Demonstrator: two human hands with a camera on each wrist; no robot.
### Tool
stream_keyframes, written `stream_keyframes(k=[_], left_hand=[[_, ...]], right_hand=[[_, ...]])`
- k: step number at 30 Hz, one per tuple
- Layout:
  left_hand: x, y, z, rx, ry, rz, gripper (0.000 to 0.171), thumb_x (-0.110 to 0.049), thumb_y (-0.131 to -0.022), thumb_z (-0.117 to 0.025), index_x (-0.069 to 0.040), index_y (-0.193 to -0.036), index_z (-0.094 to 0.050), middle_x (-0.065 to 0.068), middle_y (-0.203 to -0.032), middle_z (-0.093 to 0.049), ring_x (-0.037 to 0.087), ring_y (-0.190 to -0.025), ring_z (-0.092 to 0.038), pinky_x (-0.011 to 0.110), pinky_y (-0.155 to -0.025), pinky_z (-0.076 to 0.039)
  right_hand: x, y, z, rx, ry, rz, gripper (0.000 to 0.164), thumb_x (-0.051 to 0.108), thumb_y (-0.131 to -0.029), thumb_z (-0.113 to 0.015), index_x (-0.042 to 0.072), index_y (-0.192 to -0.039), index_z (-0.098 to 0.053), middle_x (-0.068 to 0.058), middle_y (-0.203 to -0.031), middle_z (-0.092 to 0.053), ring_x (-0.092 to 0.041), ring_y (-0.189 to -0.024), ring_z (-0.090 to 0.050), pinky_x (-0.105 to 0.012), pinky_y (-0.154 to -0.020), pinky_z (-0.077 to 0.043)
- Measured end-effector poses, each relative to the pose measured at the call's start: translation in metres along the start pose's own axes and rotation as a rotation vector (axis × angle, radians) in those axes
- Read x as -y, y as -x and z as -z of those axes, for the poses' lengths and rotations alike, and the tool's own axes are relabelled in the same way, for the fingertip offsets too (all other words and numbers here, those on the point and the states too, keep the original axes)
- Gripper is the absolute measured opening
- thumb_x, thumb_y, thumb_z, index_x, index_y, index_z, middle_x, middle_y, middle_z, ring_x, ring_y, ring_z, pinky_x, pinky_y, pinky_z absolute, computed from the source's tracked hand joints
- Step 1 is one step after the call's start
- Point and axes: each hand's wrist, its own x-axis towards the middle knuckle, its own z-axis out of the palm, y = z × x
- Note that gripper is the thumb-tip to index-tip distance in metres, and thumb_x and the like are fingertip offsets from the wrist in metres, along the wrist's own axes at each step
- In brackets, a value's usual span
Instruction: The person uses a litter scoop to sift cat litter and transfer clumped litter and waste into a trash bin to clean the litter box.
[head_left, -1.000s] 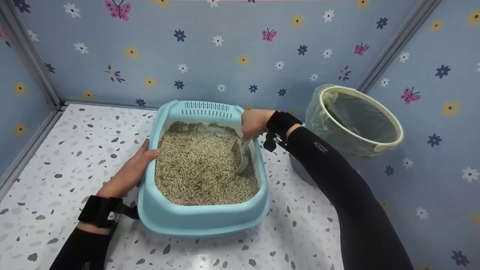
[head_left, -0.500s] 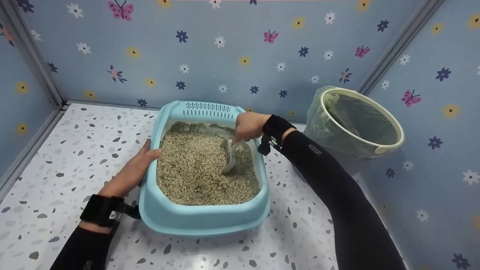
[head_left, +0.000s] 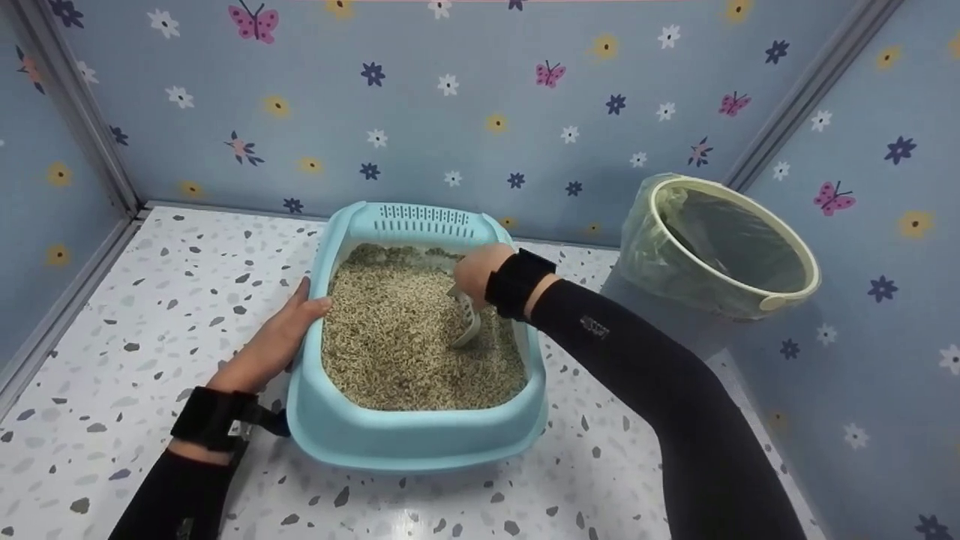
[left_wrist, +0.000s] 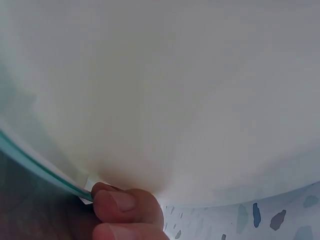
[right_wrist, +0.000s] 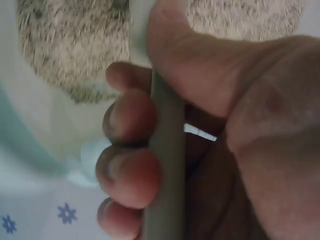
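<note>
A light-blue litter box [head_left: 420, 442] stands on the speckled surface, filled with tan pellet litter [head_left: 390, 337]. My left hand [head_left: 277, 337] holds its left side, thumb over the rim. In the left wrist view the fingertips [left_wrist: 125, 205] curl beneath the rim against the box's pale outer wall. Over the right half of the box, my right hand [head_left: 480, 276] grips a slotted litter scoop [head_left: 471, 322]. The scoop's lower edge is down at the litter. Fingers and thumb wrap its grey-green handle [right_wrist: 167, 150] in the right wrist view; the load in the scoop cannot be made out.
Behind and right of the litter box stands a bin with a pale yellow rim [head_left: 810, 262] and a translucent bag liner [head_left: 637, 240]. My right forearm passes in front of it. Flower-patterned walls [head_left: 450, 112] close off the back and both sides.
My right hand has drawn the litter scoop leftward from the box's right wall, and the hand has come lower and nearer. The left hand keeps its hold on the litter box.
</note>
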Motion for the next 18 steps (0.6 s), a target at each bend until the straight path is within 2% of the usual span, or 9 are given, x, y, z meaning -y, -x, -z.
stream_keyframes(k=[4,8,12,18], left_hand=[[-0.003,-0.002,0.0,0.012,-0.014,0.025,0.096,-0.063,-0.113,-0.042,-0.02,-0.177,0.016,0.029,-0.182,0.01,0.062,-0.158,-0.027,0.079,-0.12,-0.034],[-0.003,0.0,0.003,0.016,-0.016,0.048,0.098,-0.066,-0.113,-0.041,-0.02,-0.177,0.017,0.022,-0.183,0.016,0.058,-0.165,-0.01,0.08,-0.126,-0.02],[0.0,0.002,0.004,0.012,-0.014,0.051,0.098,-0.068,-0.112,-0.041,-0.021,-0.177,0.016,0.022,-0.183,0.016,0.06,-0.163,-0.015,0.08,-0.124,-0.025],[0.002,0.002,-0.001,0.004,-0.008,0.039,0.097,-0.067,-0.112,-0.041,-0.022,-0.177,0.015,0.027,-0.182,0.012,0.064,-0.157,-0.028,0.081,-0.115,-0.039]], right_hand=[[-0.003,-0.002,-0.002,0.055,-0.101,0.029,0.018,0.022,-0.109,-0.076,0.005,-0.103,-0.076,-0.002,-0.085,-0.06,-0.016,-0.071,-0.044,-0.03,-0.071,-0.041],[-0.006,-0.009,0.0,0.104,-0.158,0.06,0.02,0.017,-0.109,-0.074,0.008,-0.093,-0.066,0.001,-0.078,-0.048,-0.016,-0.069,-0.04,-0.03,-0.069,-0.037],[-0.004,-0.022,-0.005,0.136,-0.184,0.066,0.035,0.026,-0.109,-0.076,0.013,-0.082,-0.057,0.003,-0.073,-0.043,-0.015,-0.066,-0.039,-0.03,-0.067,-0.037],[0.011,-0.049,-0.02,0.131,-0.23,0.145,0.046,0.034,-0.115,-0.066,0.016,-0.076,-0.048,0.004,-0.072,-0.039,-0.015,-0.065,-0.037,-0.032,-0.069,-0.036]])
